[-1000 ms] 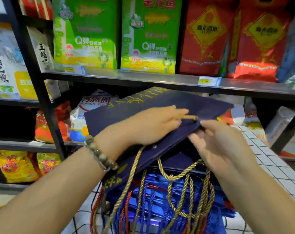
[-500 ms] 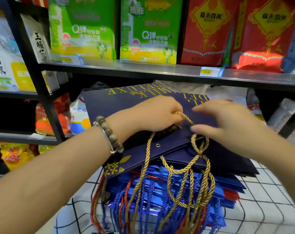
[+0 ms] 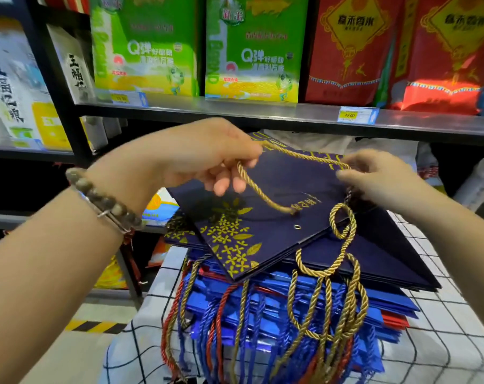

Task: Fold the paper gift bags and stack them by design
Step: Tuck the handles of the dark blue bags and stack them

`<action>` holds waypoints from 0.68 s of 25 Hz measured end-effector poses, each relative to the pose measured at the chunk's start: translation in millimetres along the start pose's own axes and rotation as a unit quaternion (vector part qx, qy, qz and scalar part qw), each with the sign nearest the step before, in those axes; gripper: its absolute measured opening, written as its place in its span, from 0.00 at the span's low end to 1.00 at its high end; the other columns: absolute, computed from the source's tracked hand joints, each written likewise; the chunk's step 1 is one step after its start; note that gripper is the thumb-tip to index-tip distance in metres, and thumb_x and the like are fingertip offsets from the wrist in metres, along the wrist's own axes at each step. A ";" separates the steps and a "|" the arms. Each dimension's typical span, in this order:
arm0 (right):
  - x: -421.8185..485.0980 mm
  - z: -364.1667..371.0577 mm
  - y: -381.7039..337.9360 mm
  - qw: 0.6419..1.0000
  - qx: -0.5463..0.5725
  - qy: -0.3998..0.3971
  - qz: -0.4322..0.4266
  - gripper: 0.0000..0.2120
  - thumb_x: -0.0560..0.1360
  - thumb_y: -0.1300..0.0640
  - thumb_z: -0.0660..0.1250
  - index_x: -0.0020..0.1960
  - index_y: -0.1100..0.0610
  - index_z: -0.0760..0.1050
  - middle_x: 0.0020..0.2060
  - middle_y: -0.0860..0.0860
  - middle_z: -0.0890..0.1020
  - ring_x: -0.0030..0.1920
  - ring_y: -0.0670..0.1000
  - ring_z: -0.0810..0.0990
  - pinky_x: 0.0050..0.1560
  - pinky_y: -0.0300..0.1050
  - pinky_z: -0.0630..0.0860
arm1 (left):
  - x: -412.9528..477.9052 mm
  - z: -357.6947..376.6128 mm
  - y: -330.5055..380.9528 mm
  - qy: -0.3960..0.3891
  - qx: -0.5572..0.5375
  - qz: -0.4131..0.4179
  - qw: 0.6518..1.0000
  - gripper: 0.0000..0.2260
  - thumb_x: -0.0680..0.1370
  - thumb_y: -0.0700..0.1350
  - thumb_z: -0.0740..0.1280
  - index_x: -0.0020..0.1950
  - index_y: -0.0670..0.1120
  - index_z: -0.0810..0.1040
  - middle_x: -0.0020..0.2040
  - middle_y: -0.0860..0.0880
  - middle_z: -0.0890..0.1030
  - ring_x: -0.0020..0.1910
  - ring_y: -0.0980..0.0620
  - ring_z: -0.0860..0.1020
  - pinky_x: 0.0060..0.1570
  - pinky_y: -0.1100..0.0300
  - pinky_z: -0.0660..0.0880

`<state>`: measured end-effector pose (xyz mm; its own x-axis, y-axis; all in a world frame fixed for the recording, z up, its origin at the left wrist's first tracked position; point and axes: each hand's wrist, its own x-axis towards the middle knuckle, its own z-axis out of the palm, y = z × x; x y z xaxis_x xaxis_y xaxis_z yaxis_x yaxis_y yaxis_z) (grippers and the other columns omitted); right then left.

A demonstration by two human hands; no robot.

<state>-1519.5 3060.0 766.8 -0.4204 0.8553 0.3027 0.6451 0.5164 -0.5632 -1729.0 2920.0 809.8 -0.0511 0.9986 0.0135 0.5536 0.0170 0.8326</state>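
A flattened navy gift bag (image 3: 277, 206) with gold flowers and gold lettering lies tilted on top of a stack of folded bags (image 3: 313, 303), navy above, shiny blue and red below. Its gold rope handle (image 3: 263, 189) is lifted off the bag. My left hand (image 3: 207, 156) pinches one end of that loop, above the bag's left half. My right hand (image 3: 379, 178) grips the same rope at the bag's right edge. Several gold, blue and red rope handles (image 3: 318, 328) hang over the stack's near side.
The stack sits on a white cloth with a black grid (image 3: 443, 353). Behind it a metal shelf (image 3: 235, 112) carries green and red rice bags with price tags. A black shelf upright (image 3: 60, 87) stands at the left, with more bags on lower shelves.
The navy bag has gone from held up and tilted to lying on the stack. Both hands have moved apart and pulled its gold handle taut above the bag.
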 end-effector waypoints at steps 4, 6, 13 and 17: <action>-25.0 -10.9 -35.8 0.984 0.043 0.118 -0.122 0.05 0.72 0.53 0.67 0.37 0.50 0.75 0.30 0.42 0.75 0.35 0.43 0.72 0.39 0.39 0.66 | 9.8 2.9 9.2 0.038 -0.089 0.031 0.995 0.13 0.81 0.45 0.58 0.38 0.45 0.71 0.22 0.50 0.74 0.15 0.58 0.67 0.18 0.71 0.61; -40.4 -14.9 -52.2 0.971 0.060 0.126 -0.194 0.06 0.69 0.48 0.68 0.38 0.49 0.75 0.31 0.42 0.75 0.32 0.40 0.71 0.36 0.32 0.66 | 16.0 7.0 15.6 0.049 -0.102 0.040 0.993 0.13 0.81 0.45 0.58 0.37 0.45 0.72 0.21 0.50 0.73 0.15 0.58 0.67 0.18 0.71 0.61; -42.7 -4.4 -55.3 0.973 0.014 -0.159 -0.167 0.04 0.68 0.51 0.70 0.35 0.49 0.79 0.29 0.48 0.81 0.29 0.44 0.75 0.33 0.38 0.72 | 28.8 13.4 26.9 0.054 -0.197 0.032 0.978 0.12 0.80 0.44 0.59 0.37 0.45 0.72 0.21 0.51 0.72 0.16 0.59 0.66 0.18 0.71 0.62; -41.5 -6.7 -49.1 0.963 0.146 -0.209 -0.087 0.08 0.70 0.66 0.71 0.36 0.55 0.80 0.27 0.49 0.82 0.29 0.43 0.80 0.32 0.34 0.78 | 34.0 18.3 20.8 0.065 -0.196 0.004 0.979 0.11 0.81 0.49 0.56 0.45 0.45 0.73 0.23 0.52 0.75 0.19 0.58 0.72 0.20 0.70 0.66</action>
<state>-1529.4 2999.4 787.0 -0.7656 0.6339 0.1094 0.3612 0.5643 -0.7424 -1704.0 2955.2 817.4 -0.1668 0.9835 0.0704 0.1953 -0.0370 0.9800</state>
